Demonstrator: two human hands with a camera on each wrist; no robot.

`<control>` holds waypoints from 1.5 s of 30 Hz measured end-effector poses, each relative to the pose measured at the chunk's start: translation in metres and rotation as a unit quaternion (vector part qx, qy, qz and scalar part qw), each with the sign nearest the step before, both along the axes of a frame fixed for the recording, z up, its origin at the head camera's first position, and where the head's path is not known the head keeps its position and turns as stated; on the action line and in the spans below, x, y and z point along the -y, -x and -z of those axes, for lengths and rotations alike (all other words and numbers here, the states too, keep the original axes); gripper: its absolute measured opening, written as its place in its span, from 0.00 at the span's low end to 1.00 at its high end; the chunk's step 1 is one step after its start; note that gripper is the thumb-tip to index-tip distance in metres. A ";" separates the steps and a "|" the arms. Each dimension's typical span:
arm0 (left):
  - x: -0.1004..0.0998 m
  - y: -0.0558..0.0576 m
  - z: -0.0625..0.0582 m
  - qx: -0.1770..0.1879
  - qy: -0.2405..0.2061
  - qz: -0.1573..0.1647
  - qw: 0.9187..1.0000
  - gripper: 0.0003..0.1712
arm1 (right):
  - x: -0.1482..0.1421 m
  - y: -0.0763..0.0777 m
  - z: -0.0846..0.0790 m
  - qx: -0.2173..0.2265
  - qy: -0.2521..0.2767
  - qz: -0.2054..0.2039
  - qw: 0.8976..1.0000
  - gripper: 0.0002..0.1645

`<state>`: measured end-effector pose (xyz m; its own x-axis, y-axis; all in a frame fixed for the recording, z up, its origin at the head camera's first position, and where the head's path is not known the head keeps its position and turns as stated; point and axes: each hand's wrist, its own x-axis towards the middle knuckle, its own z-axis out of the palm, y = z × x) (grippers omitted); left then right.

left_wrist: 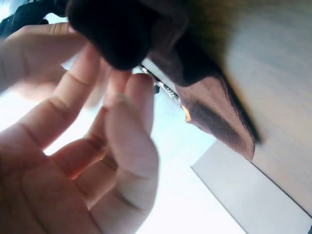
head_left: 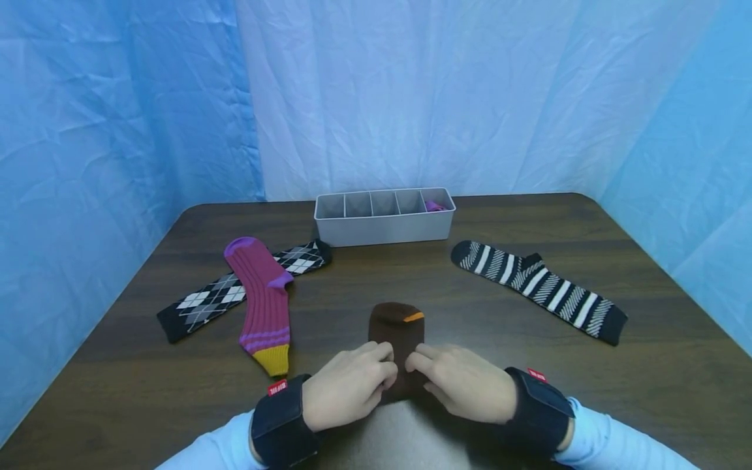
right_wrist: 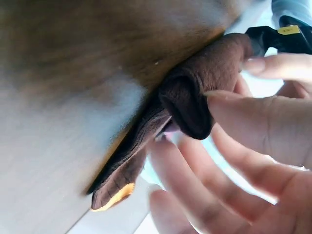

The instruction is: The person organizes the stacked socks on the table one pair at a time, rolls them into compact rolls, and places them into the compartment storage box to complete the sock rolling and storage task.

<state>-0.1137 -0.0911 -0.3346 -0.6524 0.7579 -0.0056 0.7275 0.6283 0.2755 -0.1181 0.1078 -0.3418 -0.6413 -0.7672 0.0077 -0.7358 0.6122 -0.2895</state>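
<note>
A dark brown sock (head_left: 402,329) with an orange patch lies near the front middle of the table, its patched end pointing away from me. My left hand (head_left: 351,384) pinches its left side, fingers bent. From the other side my right hand (head_left: 467,382) pinches it too. The right wrist view shows the brown sock (right_wrist: 214,63) doubled over into a thick fold, with the thumb against that fold and fingers beneath. In the left wrist view, fingertips meet the dark folded part of the brown sock (left_wrist: 219,112); the exact contact is blurred.
At the back stands a grey divided box (head_left: 384,231), with something purple (head_left: 433,206) in its rightmost compartment. On the left, a magenta sock (head_left: 262,300) crosses over a black-and-white argyle sock (head_left: 202,303). A striped sock (head_left: 543,287) lies at right. Blue sheets (head_left: 435,98) surround the table.
</note>
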 end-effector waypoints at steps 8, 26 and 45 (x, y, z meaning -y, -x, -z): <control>0.002 0.004 0.002 -0.010 0.045 -0.005 0.999 0.16 | 0.001 -0.001 0.000 -0.041 0.007 -0.017 0.999 0.15; -0.002 -0.002 0.000 0.064 0.040 0.023 0.997 0.10 | 0.002 -0.003 -0.001 -0.016 -0.014 -0.028 0.999 0.13; -0.006 0.002 0.011 0.027 -0.010 0.049 0.998 0.07 | 0.000 -0.002 0.002 -0.058 0.017 -0.004 0.998 0.12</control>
<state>-0.1153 -0.0852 -0.3452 -0.5745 0.8182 -0.0232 0.7690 0.5492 0.3271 -0.1157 0.1075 -0.3438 -0.6290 -0.7699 0.1075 -0.7700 0.5980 -0.2226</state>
